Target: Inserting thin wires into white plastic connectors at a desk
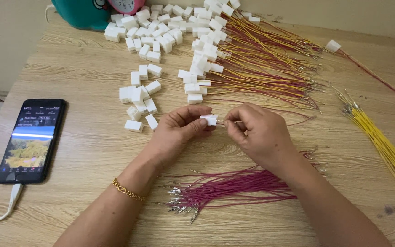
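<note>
Left hand (177, 130) pinches a small white plastic plug (210, 120) between thumb and fingertips, and the right hand (257, 132) closes its fingertips on the plug's other end, where a thin wire seems to enter, though the detail is too small to confirm. Just below the grip lies a bundle of dark red wires (234, 185) with metal tips; above it sit loose white plugs (140, 98) and finished plugs trailing red and yellow wires (261, 59). Surface is a pale wooden table (88, 151); well left of the grip a phone (32, 139) lies charging, well right a yellow wire bundle (382, 146).
</note>
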